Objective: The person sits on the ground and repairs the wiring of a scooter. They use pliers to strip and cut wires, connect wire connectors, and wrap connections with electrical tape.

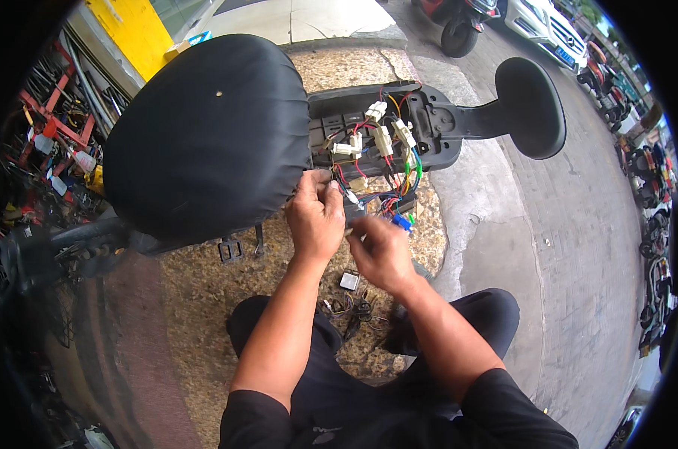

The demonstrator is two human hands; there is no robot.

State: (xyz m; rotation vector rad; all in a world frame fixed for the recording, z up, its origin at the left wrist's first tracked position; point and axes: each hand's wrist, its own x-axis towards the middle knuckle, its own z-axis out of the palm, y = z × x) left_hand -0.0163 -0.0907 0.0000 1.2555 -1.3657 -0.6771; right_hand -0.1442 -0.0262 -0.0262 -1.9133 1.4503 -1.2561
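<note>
Wires with several white plug connectors (383, 140) lie exposed in the black under-seat frame (438, 120) of a scooter or e-bike. Beside them bulges the black padded seat (204, 142). My left hand (315, 217) is closed at the seat's lower right edge, thumb and fingers pinched together among thin wires; what they grip is hidden. Just right of it, my right hand (382, 251) is curled, slightly blurred, with a small pale bit at its fingertips that I cannot make out. A blue connector (402, 222) hangs from the bundle above my right hand.
On the speckled stone between my legs lie a small square device (349, 280) and a tangle of dark cables (360, 313). A black backrest pad (530, 108) sticks out right. Metal scraps and a red rack (58, 123) crowd the left. A red scooter (458, 22) and white car (545, 30) stand beyond.
</note>
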